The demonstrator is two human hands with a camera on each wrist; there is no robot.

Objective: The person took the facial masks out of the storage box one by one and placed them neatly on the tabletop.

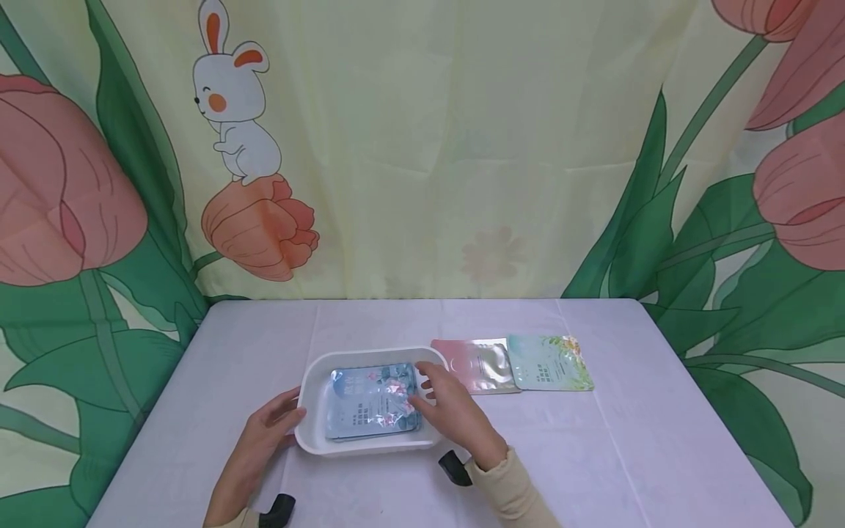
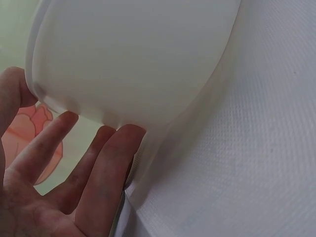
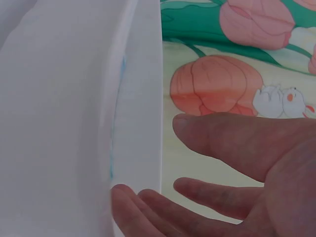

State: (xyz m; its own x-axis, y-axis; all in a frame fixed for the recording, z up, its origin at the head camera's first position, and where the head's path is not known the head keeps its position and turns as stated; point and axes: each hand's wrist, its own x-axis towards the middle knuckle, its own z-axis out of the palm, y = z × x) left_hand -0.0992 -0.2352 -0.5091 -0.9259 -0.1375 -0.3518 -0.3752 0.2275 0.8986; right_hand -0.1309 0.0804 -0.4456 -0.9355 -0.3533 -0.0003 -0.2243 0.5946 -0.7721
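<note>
A white plastic tray [image 1: 313, 433] sits in the middle of the table, holding a small stack of flat, glossy blue sachets [image 1: 370, 403]. My left hand [image 1: 267, 425] holds the tray's left end. In the left wrist view its thumb is at the rim and its fingertips [image 2: 131, 133] press against the outer wall. Over the tray's right end is my right hand [image 1: 458, 414], fingers spread and slightly bent beside the sachets' right edge. The right wrist view shows its thumb [image 3: 207, 131] apart from the fingers, with nothing gripped between them.
Just behind and right of the tray lie a pink and silver sachet [image 1: 475, 367] and a pale green sachet [image 1: 548, 363], side by side. The table has a white cloth [image 1: 634, 440]. Behind it hangs a curtain [image 1: 422, 147] printed with tulips and a rabbit.
</note>
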